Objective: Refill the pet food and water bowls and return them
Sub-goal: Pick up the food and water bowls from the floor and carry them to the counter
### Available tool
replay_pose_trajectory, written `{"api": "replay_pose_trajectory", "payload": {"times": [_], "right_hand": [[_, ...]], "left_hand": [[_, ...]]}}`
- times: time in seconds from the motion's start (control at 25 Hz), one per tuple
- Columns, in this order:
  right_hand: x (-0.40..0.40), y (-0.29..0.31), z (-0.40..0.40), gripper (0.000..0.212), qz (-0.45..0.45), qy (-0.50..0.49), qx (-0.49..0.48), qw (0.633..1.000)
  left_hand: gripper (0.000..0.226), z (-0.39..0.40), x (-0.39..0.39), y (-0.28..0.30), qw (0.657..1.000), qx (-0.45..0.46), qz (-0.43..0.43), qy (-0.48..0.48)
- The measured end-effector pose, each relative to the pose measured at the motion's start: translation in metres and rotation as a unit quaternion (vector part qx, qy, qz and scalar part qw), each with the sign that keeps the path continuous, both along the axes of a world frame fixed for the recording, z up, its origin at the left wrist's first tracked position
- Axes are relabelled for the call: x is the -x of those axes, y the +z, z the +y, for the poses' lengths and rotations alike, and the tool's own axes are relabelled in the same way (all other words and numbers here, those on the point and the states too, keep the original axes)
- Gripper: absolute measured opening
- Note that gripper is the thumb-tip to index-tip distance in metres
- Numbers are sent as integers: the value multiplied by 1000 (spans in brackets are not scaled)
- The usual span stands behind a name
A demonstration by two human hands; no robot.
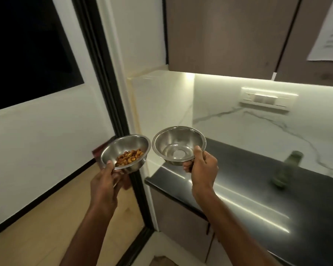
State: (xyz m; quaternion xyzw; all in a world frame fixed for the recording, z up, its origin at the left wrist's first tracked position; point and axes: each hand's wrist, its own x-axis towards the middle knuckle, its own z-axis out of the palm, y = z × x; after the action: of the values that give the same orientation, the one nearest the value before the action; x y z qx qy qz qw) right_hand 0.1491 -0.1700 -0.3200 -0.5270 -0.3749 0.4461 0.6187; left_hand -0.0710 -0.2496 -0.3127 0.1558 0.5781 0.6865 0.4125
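My left hand [106, 181] grips the near rim of a small steel food bowl [112, 152], which tilts toward me and holds a small heap of brown pet food [130, 156]. Beside it, my right hand [202, 167] holds a second steel bowl [169, 139] by its near rim, thumb inside; a little clear water seems to lie at its bottom. Both bowls hang in the air, side by side and apart, near the left end of the black counter [258, 189].
A green bottle [285, 170] stands on the counter at the right. Brown wall cabinets [229, 35] hang above a lit marble backsplash with a switch plate [265, 99]. A black door frame [112, 96] and wood floor [46, 227] lie to the left.
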Motion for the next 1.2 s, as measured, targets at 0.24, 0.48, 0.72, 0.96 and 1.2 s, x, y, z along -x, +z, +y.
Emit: {"api": "replay_pose_trajectory", "payload": {"times": [0.24, 0.48, 0.72, 0.96, 1.2], "right_hand": [[-102, -32, 26, 44, -10, -131, 28, 991], [-174, -72, 65, 44, -5, -250, 67, 966], [-212, -126, 107, 43, -4, -300, 119, 946], [-238, -202, 144, 40, -2, -314, 172, 934], [-251, -263, 165, 35, 17, -300, 213, 930]], "left_hand": [[20, 90, -95, -22, 994, 2, -28, -107], [19, 191, -159, -61, 976, 33, -28, -214], [22, 263, -197, -122, 960, 72, 25, -269], [27, 314, -219, -204, 951, 132, 10, -281], [24, 338, -245, -259, 944, 152, 1, -293]]}}
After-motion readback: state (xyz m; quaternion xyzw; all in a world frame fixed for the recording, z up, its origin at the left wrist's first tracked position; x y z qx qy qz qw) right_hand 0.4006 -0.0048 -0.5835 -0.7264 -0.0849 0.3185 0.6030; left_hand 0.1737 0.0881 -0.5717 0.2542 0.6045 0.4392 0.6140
